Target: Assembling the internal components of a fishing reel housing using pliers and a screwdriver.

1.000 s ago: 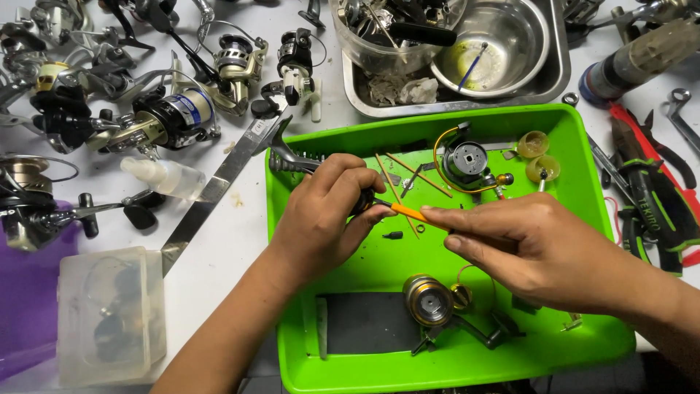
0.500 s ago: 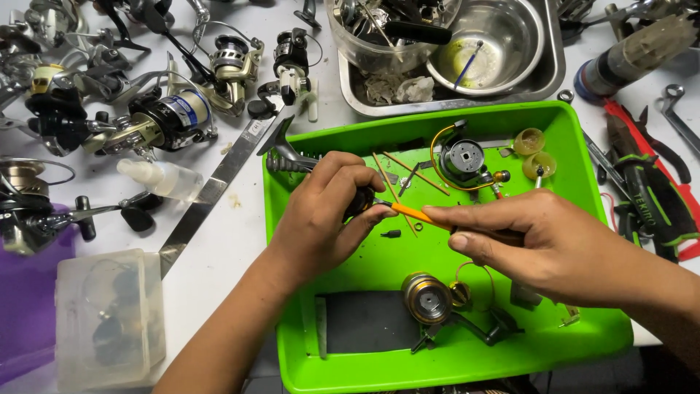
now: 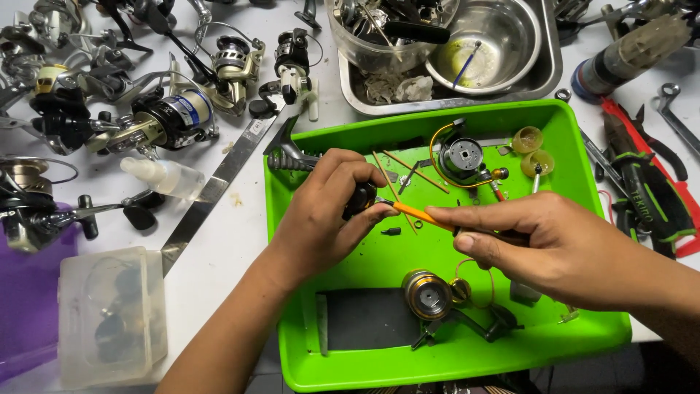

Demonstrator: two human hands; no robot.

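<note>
Left hand [image 3: 324,211]: fingers pinched on a small black part [image 3: 360,198]. Right hand [image 3: 543,237]: fingers gripping an orange tool [image 3: 419,214], tip at the part. Risk (judged): a slip could flick the part into the green tray [image 3: 583,328].

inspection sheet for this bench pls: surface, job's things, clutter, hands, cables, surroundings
Surface: white table carrying a green tray.
Job's things: small black part pinched in the left hand; orange-shafted tool held in the right hand, tip meeting the part.
Clutter: in the tray, a gold spool, a black reel body, thin sticks, a dark pad. Fishing reels at upper left, a clear bottle, a clear plastic box.
Hands: both over the tray, both closed on their items.
Cables: nothing seen.
Surroundings: metal tray holding a steel bowl; pliers and a wrench at right.
</note>
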